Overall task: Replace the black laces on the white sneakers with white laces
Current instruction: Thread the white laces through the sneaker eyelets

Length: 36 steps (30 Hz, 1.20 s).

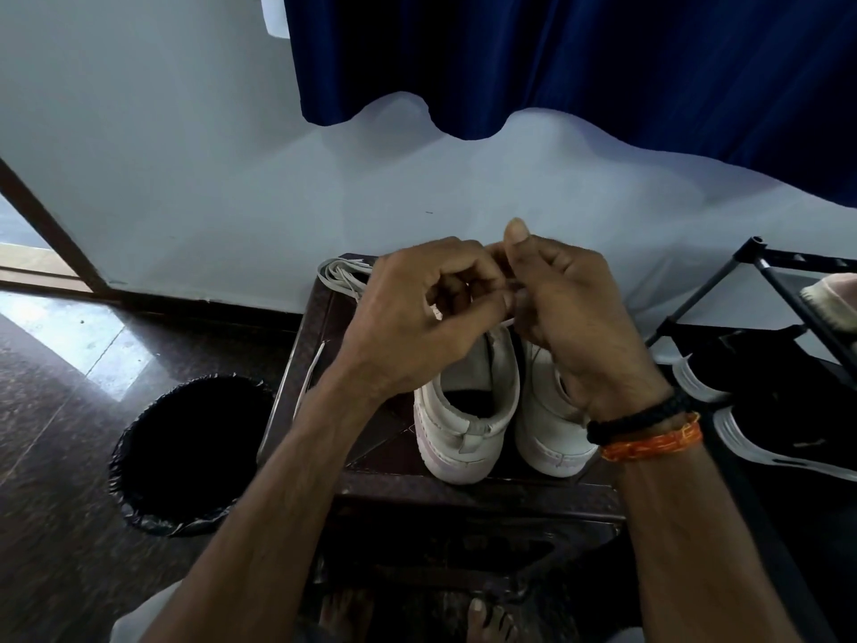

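Note:
Two white sneakers stand heel toward me on a dark wooden stool (320,317): the left sneaker (468,410) and the right sneaker (547,429). Both hands hover over their front halves and hide the eyelets. My left hand (412,317) and my right hand (575,317) meet fingertip to fingertip, pinching a white lace (508,321) between them. A bundle of white laces (345,273) lies at the stool's far left corner. One loose white lace (310,375) trails along the stool's left side. No black lace is visible.
A round bin lined with a black bag (190,452) stands on the dark floor left of the stool. A black shoe rack (788,290) with black shoes (765,424) is at the right. A wall and blue curtain (556,62) are behind. Bare feet (487,619) show below the stool.

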Available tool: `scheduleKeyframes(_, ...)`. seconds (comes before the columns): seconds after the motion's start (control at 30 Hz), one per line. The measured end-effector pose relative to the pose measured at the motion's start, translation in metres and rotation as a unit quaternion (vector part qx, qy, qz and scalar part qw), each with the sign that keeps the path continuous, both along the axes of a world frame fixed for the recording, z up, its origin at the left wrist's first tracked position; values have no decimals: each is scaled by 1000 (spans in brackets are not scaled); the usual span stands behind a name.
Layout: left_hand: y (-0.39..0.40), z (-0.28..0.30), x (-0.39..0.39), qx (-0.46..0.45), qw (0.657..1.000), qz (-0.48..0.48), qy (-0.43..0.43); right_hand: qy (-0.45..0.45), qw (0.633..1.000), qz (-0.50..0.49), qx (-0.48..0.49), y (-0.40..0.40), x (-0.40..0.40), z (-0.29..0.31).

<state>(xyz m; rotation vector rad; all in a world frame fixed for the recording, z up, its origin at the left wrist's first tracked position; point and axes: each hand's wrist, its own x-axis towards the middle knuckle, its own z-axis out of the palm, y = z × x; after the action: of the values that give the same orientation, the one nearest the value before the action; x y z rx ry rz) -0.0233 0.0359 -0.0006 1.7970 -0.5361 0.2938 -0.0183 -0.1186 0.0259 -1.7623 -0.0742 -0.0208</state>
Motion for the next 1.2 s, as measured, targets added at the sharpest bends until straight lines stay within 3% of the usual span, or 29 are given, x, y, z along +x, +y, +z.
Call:
scheduleKeyframes(0.13, 10, 2, 4, -39, 998, 43, 20, -92, 987, 73, -112, -18, 1, 7)
scheduleKeyframes(0.27, 15, 3, 5, -28, 997, 50, 49, -115, 970, 90, -195, -22, 4, 3)
scheduleKeyframes(0.43, 26, -2, 8, 195, 974, 49, 110, -127, 941, 42, -310, -22, 9, -10)
scheduleKeyframes(0.5, 29, 0, 6, 216, 965, 55, 140, -125, 933, 35, -336, -21, 10, -12)
scheduleKeyframes(0.63, 32, 6, 5, 140, 956, 49, 252, -118, 932, 58, -339, -17, 8, -10)
scheduleKeyframes(0.8, 35, 6, 4, 71, 938, 74, 331, -121, 909, 62, -393, -7, 6, -19)
scheduleKeyframes(1.2, 34, 4, 6, 14, 919, 97, 382, -132, 931, 46, -338, 4, 4, -23)
